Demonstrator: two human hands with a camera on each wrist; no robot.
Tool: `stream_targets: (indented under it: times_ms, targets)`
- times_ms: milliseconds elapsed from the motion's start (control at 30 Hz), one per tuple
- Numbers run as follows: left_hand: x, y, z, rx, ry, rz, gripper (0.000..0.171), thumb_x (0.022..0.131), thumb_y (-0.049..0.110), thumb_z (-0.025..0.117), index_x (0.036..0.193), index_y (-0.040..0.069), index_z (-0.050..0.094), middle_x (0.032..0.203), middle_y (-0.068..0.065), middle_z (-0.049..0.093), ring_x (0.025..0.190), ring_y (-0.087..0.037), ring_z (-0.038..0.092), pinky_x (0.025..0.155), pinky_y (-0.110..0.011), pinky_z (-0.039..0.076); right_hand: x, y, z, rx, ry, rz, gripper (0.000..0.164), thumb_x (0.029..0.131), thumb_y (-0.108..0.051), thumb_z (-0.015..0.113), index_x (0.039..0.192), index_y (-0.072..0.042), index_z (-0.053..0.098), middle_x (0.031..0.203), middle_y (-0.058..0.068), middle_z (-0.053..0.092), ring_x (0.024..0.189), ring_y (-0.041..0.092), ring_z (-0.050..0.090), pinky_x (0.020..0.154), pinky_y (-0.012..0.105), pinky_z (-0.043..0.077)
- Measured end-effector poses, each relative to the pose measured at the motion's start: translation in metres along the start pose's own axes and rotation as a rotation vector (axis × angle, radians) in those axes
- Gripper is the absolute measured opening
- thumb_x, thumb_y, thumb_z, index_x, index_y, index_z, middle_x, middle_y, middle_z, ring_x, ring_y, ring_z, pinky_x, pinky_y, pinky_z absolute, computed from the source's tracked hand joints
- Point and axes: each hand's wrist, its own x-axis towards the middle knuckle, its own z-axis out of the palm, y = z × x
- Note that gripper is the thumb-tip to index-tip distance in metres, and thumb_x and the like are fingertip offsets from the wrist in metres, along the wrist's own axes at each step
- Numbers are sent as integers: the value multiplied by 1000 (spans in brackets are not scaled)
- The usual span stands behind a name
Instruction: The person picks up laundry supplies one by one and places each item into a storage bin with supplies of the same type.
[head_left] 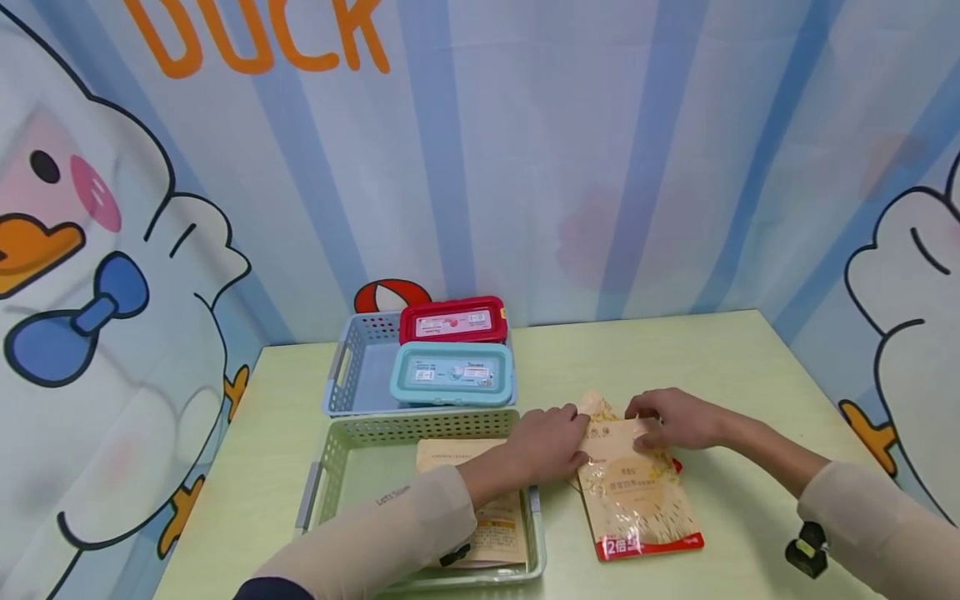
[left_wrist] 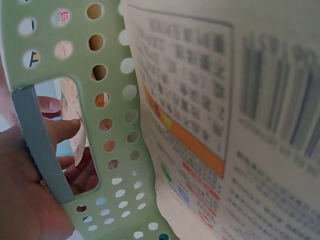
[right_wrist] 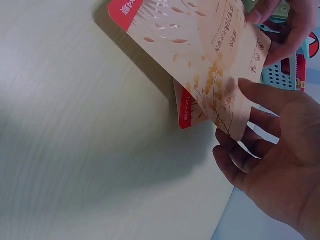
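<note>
A flat beige pouch (head_left: 637, 500) with a red bottom band and yellow printed flowers is over the table, right of the green basket. My left hand (head_left: 546, 446) pinches its upper left corner, thumb on the front. At the upper right corner, my right hand (head_left: 684, 418) holds the edge between its thumb and fingers, seen closely in the right wrist view. Beneath it lies a second pouch (right_wrist: 185, 107), mostly covered, with a red end showing. Another beige pouch (head_left: 506, 537) lies inside the green basket, partly hidden by my left forearm.
The green perforated basket (head_left: 360, 428) with grey handles stands left of the held pouch. Behind it is a blue basket (head_left: 367, 333) carrying a red-lidded wipes pack (head_left: 453, 321) and a light blue one (head_left: 452, 375). A duck-printed curtain (head_left: 555, 167) backs the table (head_left: 750, 358).
</note>
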Motion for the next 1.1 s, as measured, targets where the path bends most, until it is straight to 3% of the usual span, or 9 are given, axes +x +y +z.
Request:
stream_targets:
  times_ms: [133,233,400,700,1100]
  targets:
    - [-1,0,-2,-36,12,-2,40,105,45,65,132,15,64,105,1,63,77,-11,55,61,-29,47,-2,-3,-2,45,-27,-43,6,99,-11,72,97,-7,68,86,-1,61,77,14,55,69,32,46]
    - [0,-2,-2,-56,16,8,35,105,45,66,124,16,66,100,3,63,75,-10,55,60,-29,47,-3,-5,-6,78,-69,-88,15,102,-7,66,87,-8,61,78,-1,54,70,13,51,64,29,41]
    - [0,-4,-5,-94,5,25,28,104,45,67,112,18,63,92,5,59,71,-11,54,57,-30,44,-3,-10,-10,94,-129,-127,10,105,-9,63,95,-10,61,84,0,58,75,12,55,67,29,45]
    - [1,-7,-9,-240,-7,1,28,107,37,64,123,16,56,79,4,58,65,-11,55,53,-26,43,-3,-21,-26,37,-91,-168,8,107,-10,61,100,-13,62,86,-2,59,74,12,57,66,29,49]
    - [-2,-22,-18,-530,68,30,24,107,24,65,127,12,57,88,3,62,67,-10,55,56,-22,43,-2,-32,-39,123,-99,-131,9,110,-11,57,102,-9,60,88,4,63,71,19,63,58,37,58]
